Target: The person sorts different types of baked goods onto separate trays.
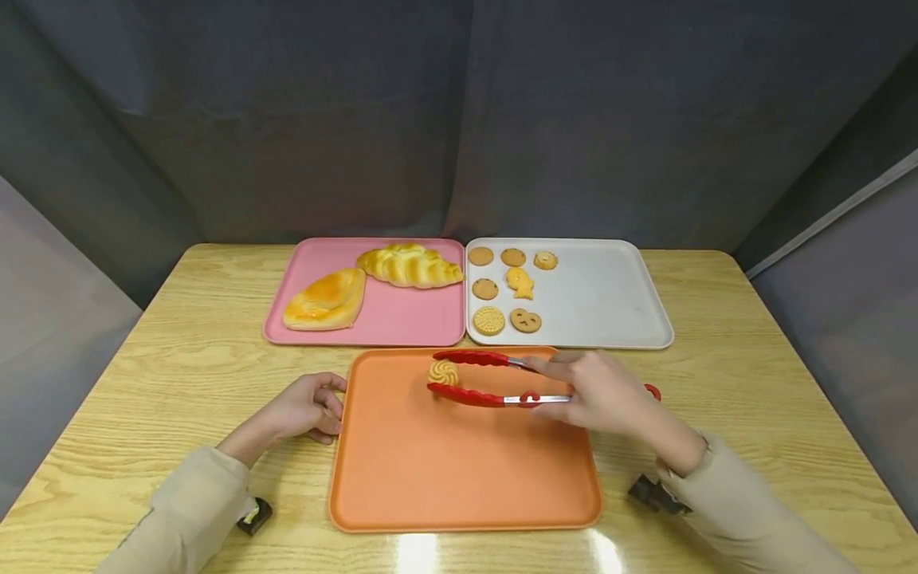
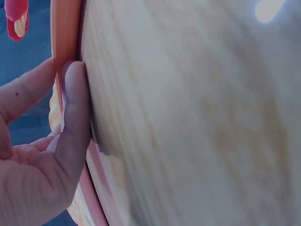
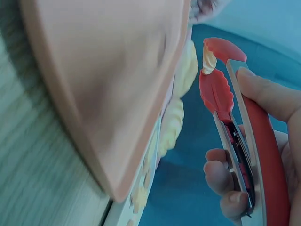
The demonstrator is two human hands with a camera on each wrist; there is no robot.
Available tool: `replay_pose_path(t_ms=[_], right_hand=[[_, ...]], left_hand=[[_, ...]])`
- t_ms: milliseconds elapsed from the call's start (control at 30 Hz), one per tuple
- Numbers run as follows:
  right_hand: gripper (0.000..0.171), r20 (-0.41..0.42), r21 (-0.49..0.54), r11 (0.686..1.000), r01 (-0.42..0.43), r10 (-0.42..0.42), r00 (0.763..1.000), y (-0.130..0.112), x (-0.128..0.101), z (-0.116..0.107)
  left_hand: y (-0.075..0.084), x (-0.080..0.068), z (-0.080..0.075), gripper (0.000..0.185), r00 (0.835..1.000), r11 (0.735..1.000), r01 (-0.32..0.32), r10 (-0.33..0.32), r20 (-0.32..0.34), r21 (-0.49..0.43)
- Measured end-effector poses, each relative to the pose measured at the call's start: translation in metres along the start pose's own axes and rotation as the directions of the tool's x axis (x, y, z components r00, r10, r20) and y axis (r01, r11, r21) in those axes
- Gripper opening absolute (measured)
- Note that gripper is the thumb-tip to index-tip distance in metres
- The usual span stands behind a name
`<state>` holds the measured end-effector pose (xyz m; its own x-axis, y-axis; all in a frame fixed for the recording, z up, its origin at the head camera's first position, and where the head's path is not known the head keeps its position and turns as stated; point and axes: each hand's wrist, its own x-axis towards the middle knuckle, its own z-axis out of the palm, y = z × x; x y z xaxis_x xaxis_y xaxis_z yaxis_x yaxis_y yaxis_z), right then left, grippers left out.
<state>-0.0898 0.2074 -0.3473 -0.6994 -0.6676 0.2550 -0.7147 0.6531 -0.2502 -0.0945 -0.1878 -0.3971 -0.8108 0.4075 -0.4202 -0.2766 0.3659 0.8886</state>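
Note:
My right hand (image 1: 602, 391) grips a pair of red-tipped metal tongs (image 3: 265, 160). Between the red tips of the tongs is a round swirl cookie (image 1: 443, 373), held above the upper part of an orange tray (image 1: 466, 478). The right wrist view shows the cookie edge-on, clear of the tray. At the tray's left rim, my left hand (image 1: 304, 408) pinches the edge, one finger on each side of it in the left wrist view.
Behind lies a pink tray (image 1: 409, 319) with an oval bread (image 1: 326, 299) and a braided bread (image 1: 410, 265). A white tray (image 1: 602, 295) beside it carries several cookies, among them a fish-shaped one (image 1: 519, 283). A grey curtain (image 1: 459, 119) stands behind the wooden table (image 1: 717, 335).

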Motion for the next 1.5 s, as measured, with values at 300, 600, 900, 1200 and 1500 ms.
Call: replay_pose_path(t_ms=[300,600,900,1200,1500], right_hand=[[0.057,-0.093,-0.059,0.995,-0.086,0.080,0.993,0.017,-0.014,-0.017],[0.058,-0.167,-0.072,0.985,-0.154,0.141,0.976,0.033,-0.022,-0.030],[0.059,-0.173,-0.104,0.956,-0.273,0.253,0.952,0.052,-0.026,-0.035],[0.062,-0.133,-0.153,0.896,-0.417,0.400,0.907,0.079,-0.028,-0.035],[0.067,-0.018,-0.132,0.813,-0.567,0.570,0.821,0.103,-0.025,-0.030]], left_hand=[[-0.003,0.001,-0.001,0.054,1.000,1.000,0.002,-0.002,-0.003,-0.005],[-0.003,0.001,-0.001,0.054,1.000,1.000,-0.001,0.001,-0.002,-0.002],[-0.002,0.001,0.000,0.054,1.000,1.000,-0.003,0.003,-0.001,0.004],[-0.001,-0.001,0.000,0.052,1.000,1.000,-0.006,0.006,-0.003,0.008],[-0.002,0.000,0.000,0.054,1.000,1.000,-0.007,0.007,-0.009,0.007]])
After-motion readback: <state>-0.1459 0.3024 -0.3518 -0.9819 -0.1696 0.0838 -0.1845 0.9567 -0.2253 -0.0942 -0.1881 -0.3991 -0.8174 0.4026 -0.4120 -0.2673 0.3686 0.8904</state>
